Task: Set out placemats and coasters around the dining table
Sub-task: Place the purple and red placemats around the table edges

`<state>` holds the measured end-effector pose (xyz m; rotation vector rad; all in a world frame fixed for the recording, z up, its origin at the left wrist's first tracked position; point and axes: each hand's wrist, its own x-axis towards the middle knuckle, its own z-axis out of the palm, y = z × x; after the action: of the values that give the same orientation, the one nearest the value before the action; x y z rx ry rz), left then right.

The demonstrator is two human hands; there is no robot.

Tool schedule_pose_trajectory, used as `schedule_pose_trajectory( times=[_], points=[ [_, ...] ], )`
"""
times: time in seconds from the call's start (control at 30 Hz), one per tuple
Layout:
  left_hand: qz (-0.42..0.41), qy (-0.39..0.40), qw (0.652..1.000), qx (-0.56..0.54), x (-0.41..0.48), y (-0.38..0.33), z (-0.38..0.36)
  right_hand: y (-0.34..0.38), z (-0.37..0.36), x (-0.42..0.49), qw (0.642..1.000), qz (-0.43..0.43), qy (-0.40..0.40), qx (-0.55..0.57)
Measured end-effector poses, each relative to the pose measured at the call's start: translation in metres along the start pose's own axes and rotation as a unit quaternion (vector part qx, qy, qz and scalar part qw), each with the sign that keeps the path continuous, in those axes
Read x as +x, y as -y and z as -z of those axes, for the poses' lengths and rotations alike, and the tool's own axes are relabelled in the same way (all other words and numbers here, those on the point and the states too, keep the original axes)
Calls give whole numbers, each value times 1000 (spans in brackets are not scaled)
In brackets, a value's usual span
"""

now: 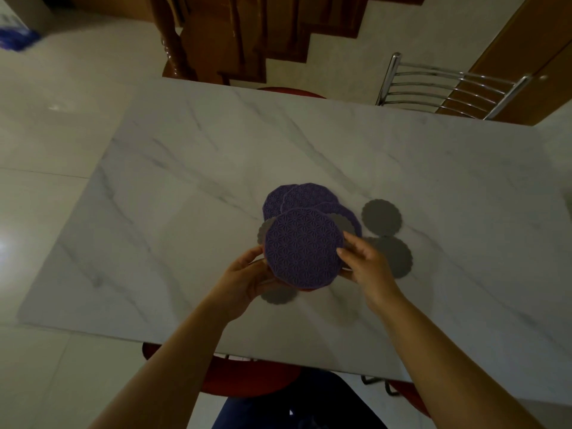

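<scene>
A round purple patterned placemat (pixel 305 247) is held just above the marble dining table (pixel 173 187), near its middle. My left hand (pixel 247 281) grips its left edge and my right hand (pixel 362 264) pinches its right edge. Behind it lie more purple placemats (pixel 306 196) in an overlapping pile. Small grey scalloped coasters lie around: one (pixel 381 217) to the right, one (pixel 394 257) beside my right hand, one (pixel 278 297) under my left hand, and others partly hidden by the held mat.
A metal-backed chair (pixel 448 88) stands at the table's far right side. A red chair seat (pixel 247 376) sits under the near edge. Wooden stairs (pixel 235 35) rise beyond the far edge. Pale floor tiles surround the table.
</scene>
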<state>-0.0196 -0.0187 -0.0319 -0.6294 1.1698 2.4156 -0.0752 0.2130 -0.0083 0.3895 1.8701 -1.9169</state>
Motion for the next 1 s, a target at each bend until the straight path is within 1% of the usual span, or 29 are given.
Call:
schedule_pose_trajectory(
  times=[0.07, 0.23, 0.3, 0.4, 0.47, 0.5, 0.57, 0.63, 0.67, 0.73, 0.8, 0.83, 0.87, 1.0],
  points=[
    [0, 2, 1000, 2, -1, 0, 1, -3, -1, -2, 1000, 7, 6, -3],
    [11, -10, 999, 50, -2, 1, 12, -11, 0, -7, 996, 45, 7, -74],
    [10, -28, 998, 62, -2, 2, 14, -14, 0, -7, 993, 48, 15, -103],
    [6, -64, 995, 82, -4, 3, 20, -17, -3, -3, 988, 42, 43, -146],
    [0, -78, 993, 88, -8, 3, 27, -17, -5, 5, 984, 16, 73, -164],
    [-4, -83, 993, 88, -10, 1, 31, -15, -5, 10, 980, 8, 71, -187],
    [-11, -96, 992, 82, -16, -2, 41, -12, 0, 27, 961, 29, 19, -276],
    [-16, -112, 991, 68, -23, -4, 52, -5, 8, 46, 922, 57, -41, -381],
    [-18, -119, 991, 62, -26, -5, 56, -2, 12, 55, 899, 59, -59, -430],
    [-24, -130, 990, 52, -32, -5, 63, 3, 18, 72, 846, 31, -60, -529],
    [-28, -142, 988, 45, -37, -4, 67, 5, 19, 83, 793, -6, -37, -607],
    [-30, -147, 988, 43, -38, -3, 69, 5, 19, 86, 782, -16, -30, -622],
    [-32, -150, 987, 41, -40, -2, 70, 5, 17, 89, 780, -20, -28, -625],
    [-31, -154, 987, 34, -44, 4, 74, 6, 17, 95, 794, -35, -36, -606]
  ],
)
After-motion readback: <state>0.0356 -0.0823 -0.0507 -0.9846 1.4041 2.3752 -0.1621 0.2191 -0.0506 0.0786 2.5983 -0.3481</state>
